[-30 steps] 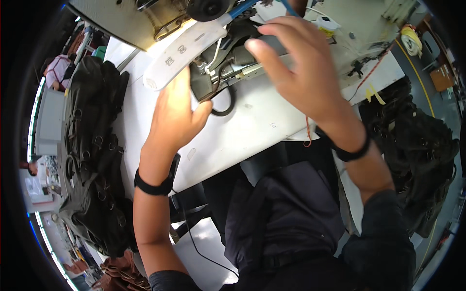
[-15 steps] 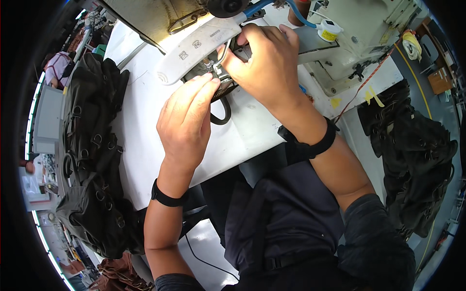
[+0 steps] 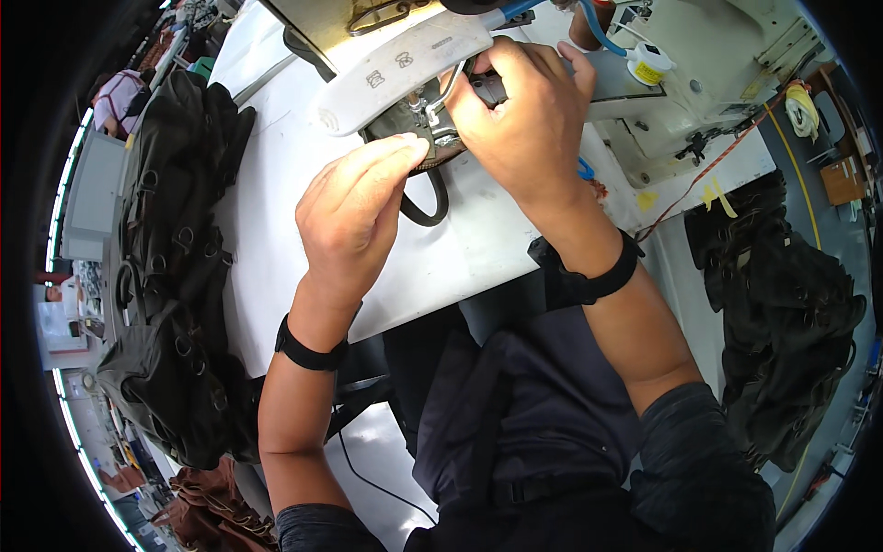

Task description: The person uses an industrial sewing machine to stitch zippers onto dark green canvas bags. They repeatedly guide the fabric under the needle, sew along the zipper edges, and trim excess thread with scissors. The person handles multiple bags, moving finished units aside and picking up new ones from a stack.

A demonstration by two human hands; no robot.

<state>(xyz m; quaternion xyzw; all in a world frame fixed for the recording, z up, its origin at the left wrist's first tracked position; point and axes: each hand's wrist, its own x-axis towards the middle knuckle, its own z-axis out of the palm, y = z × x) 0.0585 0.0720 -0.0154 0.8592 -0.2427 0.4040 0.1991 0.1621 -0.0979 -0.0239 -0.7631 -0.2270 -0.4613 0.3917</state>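
A dark bag piece (image 3: 391, 122) lies under the needle area of a sewing machine, whose long white head cover (image 3: 405, 74) hides part of it. Its black handle loop (image 3: 442, 195) sticks out toward me on the white table. My left hand (image 3: 354, 207) has its fingers pressed together, their tips on the near edge of the piece beside the metal presser foot (image 3: 430, 115). Right of the foot, my right hand (image 3: 529, 120) curls around the piece, thumb nearer me and fingers beyond. Its fingertips are partly hidden by the machine.
Dark bags with metal rings (image 3: 170, 267) are piled along the table's left side; more dark bags (image 3: 782, 313) lie at the right. Blue tubing (image 3: 598, 32) and a white-and-yellow round part (image 3: 649, 64) sit by the machine body. A person (image 3: 120, 101) is at the far left.
The whole view has shifted, so the machine appears farther up and right. Relative to the presser foot, my left fingertips are slightly farther away, toward me. Both hands stay on the bag piece.
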